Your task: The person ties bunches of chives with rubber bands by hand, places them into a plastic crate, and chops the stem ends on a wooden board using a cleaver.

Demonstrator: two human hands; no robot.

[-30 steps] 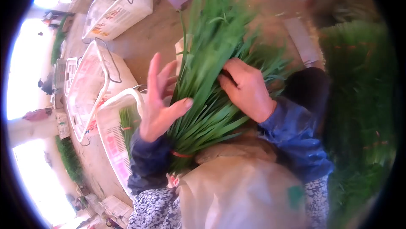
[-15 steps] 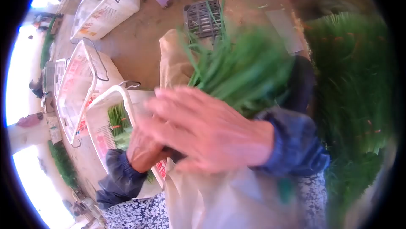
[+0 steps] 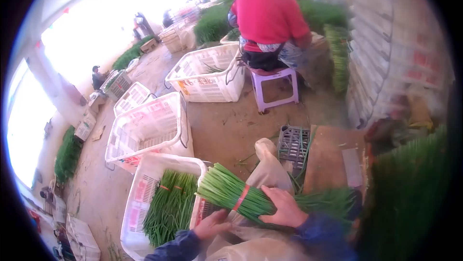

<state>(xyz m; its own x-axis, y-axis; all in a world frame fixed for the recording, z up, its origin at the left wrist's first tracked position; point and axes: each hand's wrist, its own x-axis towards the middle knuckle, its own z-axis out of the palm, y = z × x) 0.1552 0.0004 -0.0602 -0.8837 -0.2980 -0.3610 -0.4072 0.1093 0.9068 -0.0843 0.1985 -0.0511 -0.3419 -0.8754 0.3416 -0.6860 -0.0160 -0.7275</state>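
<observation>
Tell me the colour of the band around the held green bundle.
The band is orange-red; it shows best in the head view.

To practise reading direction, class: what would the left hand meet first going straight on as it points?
The left hand would probably meet the green bundle near its red band; depth is unclear.

Green bundle (image 3: 222,184), red band (image 3: 242,197), purple stool (image 3: 258,89)

Brown floor (image 3: 226,131), bright windows (image 3: 91,25) (glaring white)
</observation>
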